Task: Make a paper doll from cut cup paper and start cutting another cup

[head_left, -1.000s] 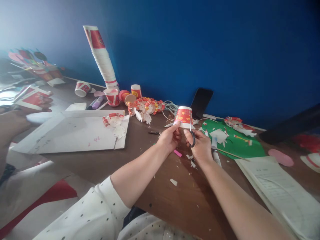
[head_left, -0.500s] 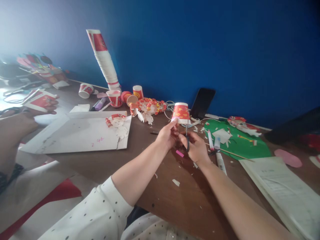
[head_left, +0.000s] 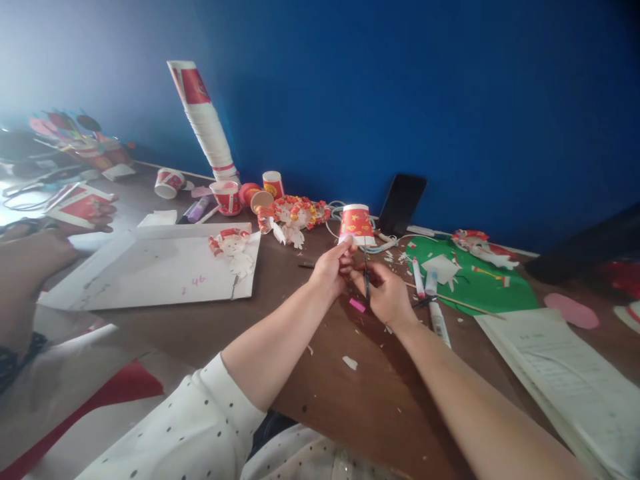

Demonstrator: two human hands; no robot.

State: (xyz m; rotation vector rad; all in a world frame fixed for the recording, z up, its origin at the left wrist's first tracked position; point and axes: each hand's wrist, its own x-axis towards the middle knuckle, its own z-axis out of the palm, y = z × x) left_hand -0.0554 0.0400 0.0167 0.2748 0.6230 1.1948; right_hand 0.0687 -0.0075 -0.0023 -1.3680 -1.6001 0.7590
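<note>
A red paper cup [head_left: 356, 221] with yellow stars and a white edge is held bottom-up over the brown table. My left hand [head_left: 331, 268] pinches its lower left edge, thumb on the outside. Dark-handled scissors [head_left: 367, 277] are in my right hand [head_left: 386, 293], its fingers closed around the handles. Their blades point up at the white edge of the cup, right of my left thumb. Whether the blades are closed is too small to tell. Beneath my hands lies a small pink piece [head_left: 357, 305], with white paper scraps [head_left: 350, 363] around.
A tall leaning stack of cups [head_left: 207, 127] stands against the blue wall. Behind the hands is a phone [head_left: 403, 203]. Green paper [head_left: 490, 287] with markers [head_left: 419, 277] lies right, a white board [head_left: 165, 267] left. A co-worker's hand [head_left: 103, 213] holds a cup at far left.
The cup and both my hands sit slightly further left in view. The scissors have shifted left along the cup's edge, nearer my left thumb.
</note>
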